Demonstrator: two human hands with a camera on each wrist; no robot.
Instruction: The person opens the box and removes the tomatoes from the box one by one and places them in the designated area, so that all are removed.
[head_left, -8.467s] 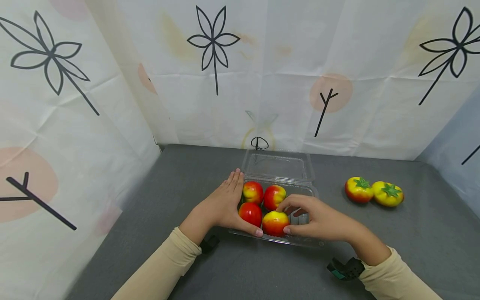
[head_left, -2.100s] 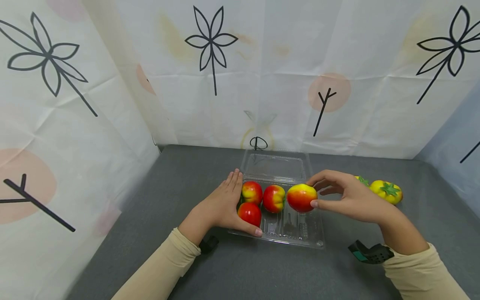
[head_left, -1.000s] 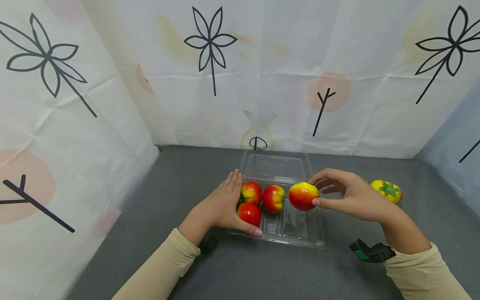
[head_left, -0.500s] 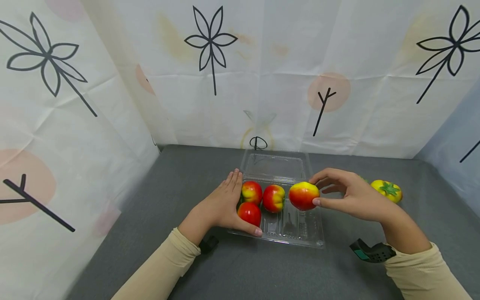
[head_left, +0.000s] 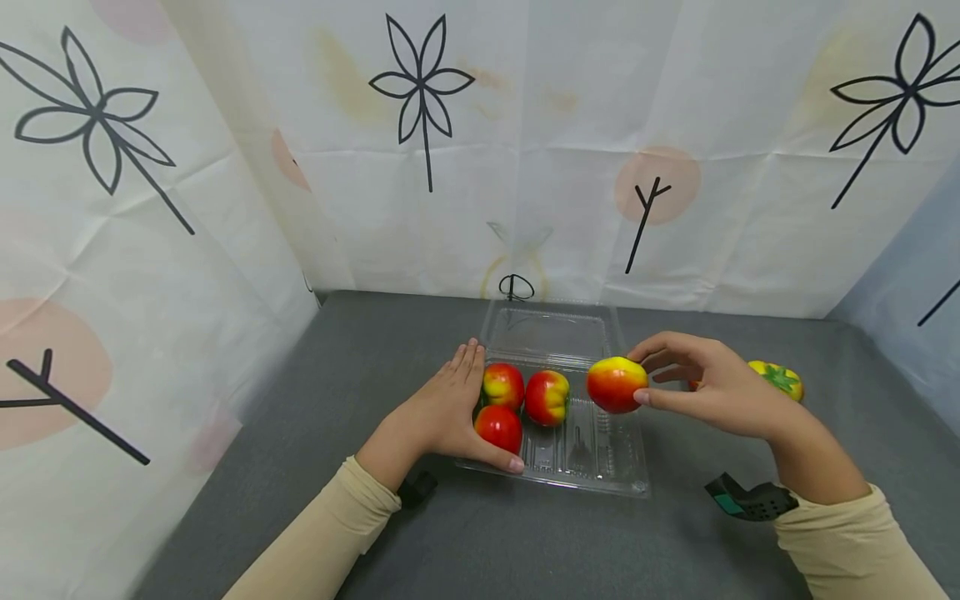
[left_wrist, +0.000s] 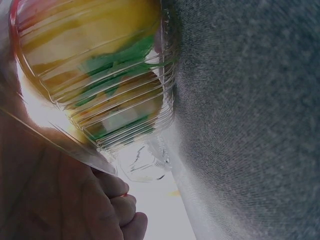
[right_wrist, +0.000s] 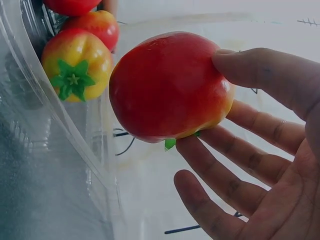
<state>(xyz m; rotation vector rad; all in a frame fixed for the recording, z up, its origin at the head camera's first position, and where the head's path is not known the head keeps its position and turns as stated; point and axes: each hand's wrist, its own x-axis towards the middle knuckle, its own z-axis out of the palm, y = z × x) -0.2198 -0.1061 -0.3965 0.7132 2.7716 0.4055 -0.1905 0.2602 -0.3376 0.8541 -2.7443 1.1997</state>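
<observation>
A clear plastic clamshell box [head_left: 600, 467] lies open on the grey table, its lid [head_left: 551, 332] folded back. Three red-yellow toy tomatoes sit in its left part: two at the back [head_left: 503, 384] [head_left: 547, 397] and one in front [head_left: 498, 427]. My left hand [head_left: 450, 408] lies flat against the box's left side, thumb along the front rim. My right hand [head_left: 701, 385] pinches a fourth tomato [head_left: 616, 384] [right_wrist: 170, 85] between thumb and fingers, above the box's right back corner. The left wrist view shows the box wall [left_wrist: 115, 120] close up with fruit behind it.
A yellow toy tomato [head_left: 776, 380] lies on the table to the right, partly behind my right hand. White cloth walls with black flower prints close off the back and left. Grey table surface [head_left: 375, 350] stretches around the box.
My right hand lifted the front-middle tomato out of the box, carried it to the right, and over the last second raised it slightly further right. The left hand stayed still.
</observation>
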